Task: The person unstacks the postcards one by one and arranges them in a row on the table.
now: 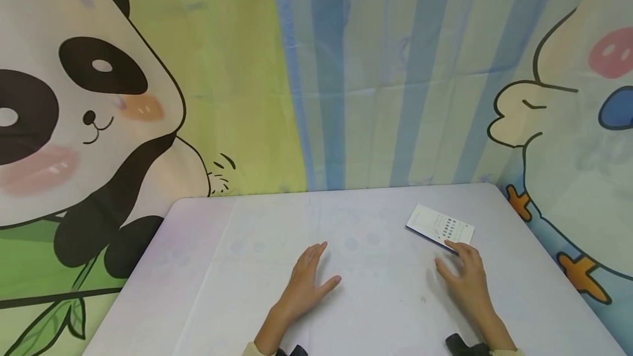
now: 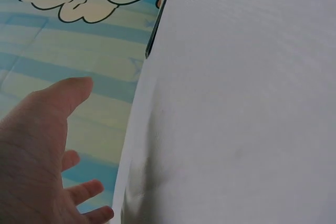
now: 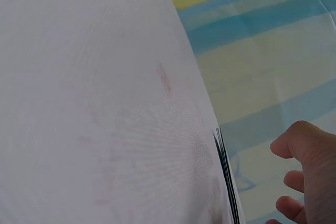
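A thin white booklet-like item (image 1: pixel 429 222) with small dark printed marks and a dark lower edge lies flat at the right back of the table. Its layered edge (image 3: pixel 227 174) shows in the right wrist view. My right hand (image 1: pixel 468 282) is at the near side of this item, fingers loosely bent and thumb apart; whether a fingertip touches it, I cannot tell. Over the middle of the table is my left hand (image 1: pixel 304 287), fingers extended, thumb spread, holding nothing. In the left wrist view the left hand (image 2: pixel 39 145) is well apart from the item's dark side (image 2: pixel 156 24).
The white-covered table (image 1: pixel 267 235) has its back edge against a striped cloth backdrop (image 1: pixel 366 70). Cartoon-printed cloths stand along the left and right sides. Dark wrist straps (image 1: pixel 465 345) show at the bottom of the head view.
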A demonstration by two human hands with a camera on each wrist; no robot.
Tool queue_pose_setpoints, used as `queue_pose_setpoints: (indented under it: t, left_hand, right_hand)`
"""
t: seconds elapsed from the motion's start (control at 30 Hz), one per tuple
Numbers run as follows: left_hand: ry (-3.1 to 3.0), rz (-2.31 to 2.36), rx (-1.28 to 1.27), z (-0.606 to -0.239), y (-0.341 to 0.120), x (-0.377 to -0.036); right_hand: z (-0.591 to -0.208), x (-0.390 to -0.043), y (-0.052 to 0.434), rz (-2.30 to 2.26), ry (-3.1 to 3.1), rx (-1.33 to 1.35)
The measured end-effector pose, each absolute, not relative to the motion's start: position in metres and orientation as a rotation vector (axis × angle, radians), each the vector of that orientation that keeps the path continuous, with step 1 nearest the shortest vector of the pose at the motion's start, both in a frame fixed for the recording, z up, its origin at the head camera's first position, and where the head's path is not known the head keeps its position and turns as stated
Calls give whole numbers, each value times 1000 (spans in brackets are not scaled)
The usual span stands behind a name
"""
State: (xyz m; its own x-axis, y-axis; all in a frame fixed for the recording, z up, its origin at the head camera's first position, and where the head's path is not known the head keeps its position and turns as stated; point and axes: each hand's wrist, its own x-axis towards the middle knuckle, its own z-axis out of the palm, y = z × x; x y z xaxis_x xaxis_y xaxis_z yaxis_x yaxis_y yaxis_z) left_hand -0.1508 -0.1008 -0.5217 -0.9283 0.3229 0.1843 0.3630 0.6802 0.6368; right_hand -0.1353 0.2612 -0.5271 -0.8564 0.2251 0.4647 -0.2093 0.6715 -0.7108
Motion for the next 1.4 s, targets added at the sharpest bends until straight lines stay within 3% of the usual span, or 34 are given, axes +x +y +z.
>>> queue_pose_setpoints:
  t: [1.4]
  left_hand:
    - [-2687, -1290, -667, -530, -60, -174]
  right_hand:
    - [-527, -136, 286, 1180, -2404, -264]
